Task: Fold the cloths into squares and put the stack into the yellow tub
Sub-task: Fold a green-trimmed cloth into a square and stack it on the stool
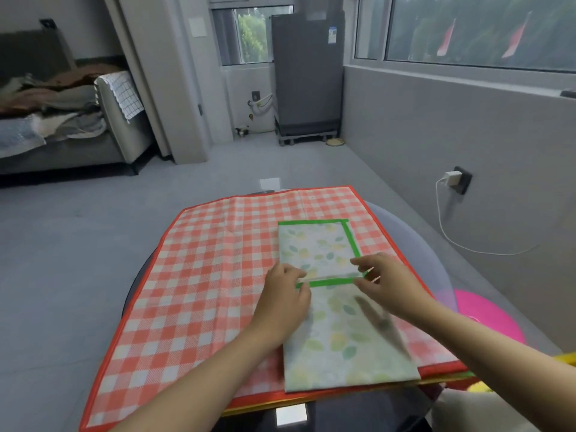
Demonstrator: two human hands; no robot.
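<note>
Both forearms reach in from the bottom edge over the table. Left hand (pixel 288 294) lies knuckles up on the leaf cloth (pixel 339 335), its fingertips curled down onto the near green hem (pixel 330 281) at that hem's left end; whether it pinches the edge or only presses it cannot be told. Right hand (pixel 385 283) is at the hem's right end, thumb and fingers closed on the green corner, though motion blur softens the fingertips. The two hands are apart, one at each end of the hem.

That cloth, pale with green and yellow leaves and a green border, lies folded: its far half is turned back over itself, so a bordered panel sits on top with its hem across the middle, and the plain near part runs to the table's front edge. It rests on the right half of a red checked cloth (pixel 199 282) spread flat, with more coloured edges showing under that cloth's front border.

A yellow rim (pixel 568 357), only a sliver, shows at the right edge, beside a pink object (pixel 489 316).
</note>
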